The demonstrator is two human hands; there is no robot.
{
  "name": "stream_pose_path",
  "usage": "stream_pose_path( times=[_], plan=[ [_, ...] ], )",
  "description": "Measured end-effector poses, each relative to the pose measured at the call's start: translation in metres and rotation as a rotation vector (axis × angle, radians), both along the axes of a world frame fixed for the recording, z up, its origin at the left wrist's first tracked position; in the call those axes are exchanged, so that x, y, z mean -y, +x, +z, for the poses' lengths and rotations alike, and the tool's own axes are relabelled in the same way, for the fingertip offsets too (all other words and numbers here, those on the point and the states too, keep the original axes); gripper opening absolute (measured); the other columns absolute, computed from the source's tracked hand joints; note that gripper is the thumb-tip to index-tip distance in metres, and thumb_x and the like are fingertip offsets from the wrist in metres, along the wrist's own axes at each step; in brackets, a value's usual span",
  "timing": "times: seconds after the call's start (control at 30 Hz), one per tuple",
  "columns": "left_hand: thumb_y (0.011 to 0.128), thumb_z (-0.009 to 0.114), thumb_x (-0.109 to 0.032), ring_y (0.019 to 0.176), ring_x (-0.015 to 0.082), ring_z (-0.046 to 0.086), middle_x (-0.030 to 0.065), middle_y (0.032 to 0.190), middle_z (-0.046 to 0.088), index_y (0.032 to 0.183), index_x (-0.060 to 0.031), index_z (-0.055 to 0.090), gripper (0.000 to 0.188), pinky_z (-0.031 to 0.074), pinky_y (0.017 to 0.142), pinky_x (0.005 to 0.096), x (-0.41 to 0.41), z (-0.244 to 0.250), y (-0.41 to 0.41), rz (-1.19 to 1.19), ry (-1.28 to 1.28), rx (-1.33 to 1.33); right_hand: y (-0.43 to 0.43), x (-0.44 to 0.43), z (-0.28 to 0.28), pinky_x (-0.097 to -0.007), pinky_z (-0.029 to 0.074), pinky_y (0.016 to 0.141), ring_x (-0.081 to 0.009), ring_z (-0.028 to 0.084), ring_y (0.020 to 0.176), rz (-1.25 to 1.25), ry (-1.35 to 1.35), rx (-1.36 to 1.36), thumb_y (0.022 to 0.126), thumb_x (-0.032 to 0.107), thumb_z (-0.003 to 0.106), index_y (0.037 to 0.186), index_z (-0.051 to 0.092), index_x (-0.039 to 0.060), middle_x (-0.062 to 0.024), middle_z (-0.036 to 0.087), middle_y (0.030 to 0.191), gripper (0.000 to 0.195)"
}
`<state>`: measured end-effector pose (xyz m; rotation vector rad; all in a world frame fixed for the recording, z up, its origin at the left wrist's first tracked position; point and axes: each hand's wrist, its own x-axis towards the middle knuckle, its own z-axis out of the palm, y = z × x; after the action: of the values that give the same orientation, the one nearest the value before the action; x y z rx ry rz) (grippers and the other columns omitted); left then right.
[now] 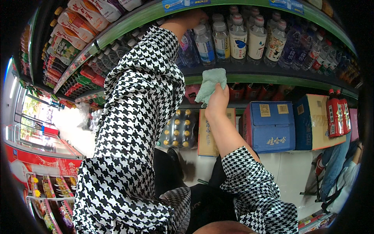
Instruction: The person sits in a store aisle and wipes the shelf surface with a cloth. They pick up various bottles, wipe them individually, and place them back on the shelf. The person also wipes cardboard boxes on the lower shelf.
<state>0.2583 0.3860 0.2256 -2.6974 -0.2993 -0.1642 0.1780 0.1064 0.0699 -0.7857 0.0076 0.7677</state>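
Observation:
My right hand [218,99] pinches a folded pale green cloth [211,82] in front of a green shelf edge [248,75]. My left hand [194,18] reaches under the upper shelf among the bottles. Its fingers are in shadow, so I cannot tell whether they grip anything. Closest to it stand clear plastic water bottles with white caps [205,46]. Further right along that shelf are bottles with pink-red caps and picture labels [239,44], then bottles with purple labels [289,54].
Below the shelf stand a shrink-wrapped pack of gold-capped bottles [178,128], a tan carton [204,137] and a blue carton [271,128]. Red bottles [336,114] rest on another carton [318,125]. A person's jeans-clad leg [333,172] is at the right. A wire snack rack [51,199] stands lower left.

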Motion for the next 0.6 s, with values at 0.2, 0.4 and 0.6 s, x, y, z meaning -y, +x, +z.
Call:
stream_pose_path(
  times=[0.2, 0.4, 0.6],
  plan=[
    [0.093, 0.045, -0.034, 0.121, 0.0346, 0.048, 0.0165, 0.135, 0.052, 0.13, -0.0095, 0.054, 0.045, 0.036, 0.103, 0.0446, 0.052, 0.021, -0.008, 0.188, -0.322, 0.24, 0.004, 0.005, 0.006, -0.0322, 0.045, 0.084, -0.0178, 0.057, 0.096, -0.041, 0.034, -0.044, 0.099, 0.011, 0.041, 0.122, 0.052, 0.003, -0.008, 0.059, 0.114, 0.027],
    [0.093, 0.042, -0.024, 0.134, 0.034, 0.039, 0.0157, 0.145, 0.044, 0.135, -0.0132, 0.052, 0.044, 0.029, 0.113, 0.0425, -0.063, -0.011, -0.03, 0.053, -0.001, -0.037, -0.018, -0.002, 0.011, -0.0332, 0.047, 0.084, -0.0186, 0.058, 0.098, 0.036, 0.062, -0.051, 0.098, 0.01, 0.041, 0.123, 0.051, 0.0029, -0.0078, 0.059, 0.115, 0.028],
    [0.091, 0.044, -0.017, 0.137, 0.0337, 0.037, 0.0174, 0.149, 0.039, 0.139, -0.0143, 0.05, 0.048, 0.027, 0.114, 0.0422, 0.034, 0.007, -0.012, 0.212, -0.111, 0.146, 0.009, 0.003, -0.002, -0.0355, 0.048, 0.085, -0.0212, 0.059, 0.103, -0.027, 0.045, 0.002, 0.099, 0.011, 0.04, 0.128, 0.048, 0.003, -0.0076, 0.058, 0.118, 0.031]
  ],
)
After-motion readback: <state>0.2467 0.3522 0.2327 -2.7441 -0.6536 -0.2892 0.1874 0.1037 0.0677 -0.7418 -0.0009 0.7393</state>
